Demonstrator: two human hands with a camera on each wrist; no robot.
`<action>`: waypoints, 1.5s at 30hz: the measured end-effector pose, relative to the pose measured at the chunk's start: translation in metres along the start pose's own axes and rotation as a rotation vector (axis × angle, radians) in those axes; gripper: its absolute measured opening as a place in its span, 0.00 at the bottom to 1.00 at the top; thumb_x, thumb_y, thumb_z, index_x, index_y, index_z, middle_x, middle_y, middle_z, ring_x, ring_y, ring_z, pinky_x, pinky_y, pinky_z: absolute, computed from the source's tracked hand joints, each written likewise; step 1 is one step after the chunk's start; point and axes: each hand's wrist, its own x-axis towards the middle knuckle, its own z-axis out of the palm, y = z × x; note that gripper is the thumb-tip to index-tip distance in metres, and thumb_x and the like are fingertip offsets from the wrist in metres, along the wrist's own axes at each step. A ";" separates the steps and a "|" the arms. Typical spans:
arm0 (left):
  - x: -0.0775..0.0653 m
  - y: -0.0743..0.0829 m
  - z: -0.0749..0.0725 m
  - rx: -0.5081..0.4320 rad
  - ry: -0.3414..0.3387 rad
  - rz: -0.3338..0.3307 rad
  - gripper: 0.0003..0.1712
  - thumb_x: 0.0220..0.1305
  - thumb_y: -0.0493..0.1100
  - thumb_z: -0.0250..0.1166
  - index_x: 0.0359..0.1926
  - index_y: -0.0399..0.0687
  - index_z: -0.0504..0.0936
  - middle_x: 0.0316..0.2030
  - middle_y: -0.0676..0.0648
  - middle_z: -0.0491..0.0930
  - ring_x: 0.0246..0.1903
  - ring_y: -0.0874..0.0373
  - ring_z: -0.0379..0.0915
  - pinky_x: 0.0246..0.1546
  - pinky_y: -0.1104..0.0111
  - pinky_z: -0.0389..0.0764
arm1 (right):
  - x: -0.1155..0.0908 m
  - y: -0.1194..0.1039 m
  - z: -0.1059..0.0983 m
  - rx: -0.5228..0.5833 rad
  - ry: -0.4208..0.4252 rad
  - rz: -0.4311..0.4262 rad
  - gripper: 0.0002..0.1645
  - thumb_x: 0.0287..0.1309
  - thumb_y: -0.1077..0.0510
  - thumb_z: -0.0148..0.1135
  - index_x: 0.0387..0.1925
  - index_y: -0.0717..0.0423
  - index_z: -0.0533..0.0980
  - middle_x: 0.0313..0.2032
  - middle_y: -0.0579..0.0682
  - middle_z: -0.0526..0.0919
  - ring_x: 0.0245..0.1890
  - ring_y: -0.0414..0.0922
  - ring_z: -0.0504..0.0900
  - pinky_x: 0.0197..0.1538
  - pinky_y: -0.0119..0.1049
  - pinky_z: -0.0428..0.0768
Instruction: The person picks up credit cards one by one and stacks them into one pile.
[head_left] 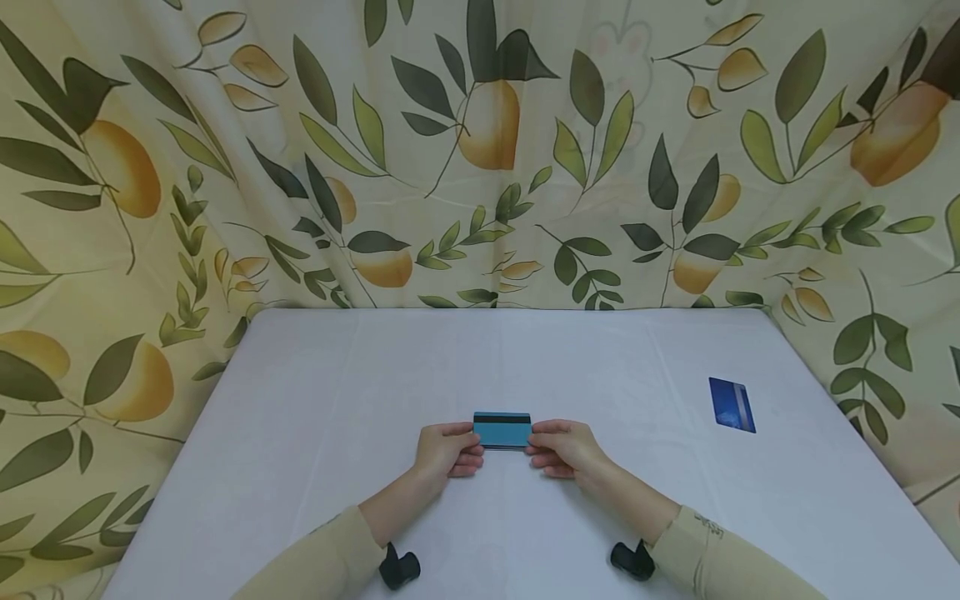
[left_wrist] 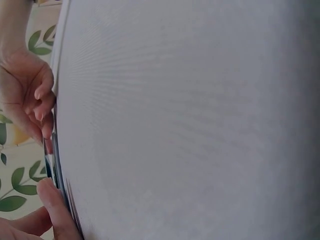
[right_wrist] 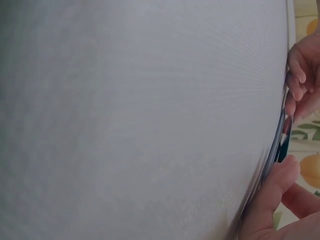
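A light blue card with a black stripe (head_left: 502,432) lies level at the middle of the white-covered table. My left hand (head_left: 446,450) pinches its left end, thumb on top. At the other end, the thumb and fingers of my right hand (head_left: 566,450) pinch it too. A thin dark edge shows under the card's near side; whether another card lies beneath, I cannot tell. In the left wrist view, the card (left_wrist: 48,165) appears edge-on between both hands. The right wrist view also gives a thin edge of the card (right_wrist: 284,149), with the fingertips close around it.
A dark blue card with a pale stripe (head_left: 731,406) lies apart, toward the table's right side. The white tablecloth (head_left: 360,358) spreads around the hands. Behind the table's far edge hangs a curtain (head_left: 495,208) printed with leaves and fruit. Small black devices (head_left: 399,567) are at both wrists.
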 end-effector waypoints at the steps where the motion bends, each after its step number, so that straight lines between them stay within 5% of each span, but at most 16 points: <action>1: 0.000 0.000 0.000 0.001 -0.003 0.005 0.22 0.58 0.33 0.61 0.53 0.29 0.72 0.22 0.45 0.82 0.16 0.61 0.78 0.18 0.71 0.81 | 0.000 0.000 0.000 -0.004 0.003 0.002 0.20 0.55 0.61 0.61 0.49 0.63 0.73 0.27 0.52 0.84 0.18 0.40 0.81 0.20 0.28 0.79; 45: 0.004 -0.007 0.004 0.110 0.078 0.064 0.17 0.55 0.31 0.61 0.47 0.32 0.77 0.16 0.47 0.79 0.13 0.63 0.75 0.14 0.73 0.79 | 0.006 0.003 -0.001 -0.092 -0.012 -0.047 0.15 0.53 0.63 0.62 0.44 0.63 0.73 0.23 0.54 0.83 0.15 0.42 0.80 0.18 0.28 0.78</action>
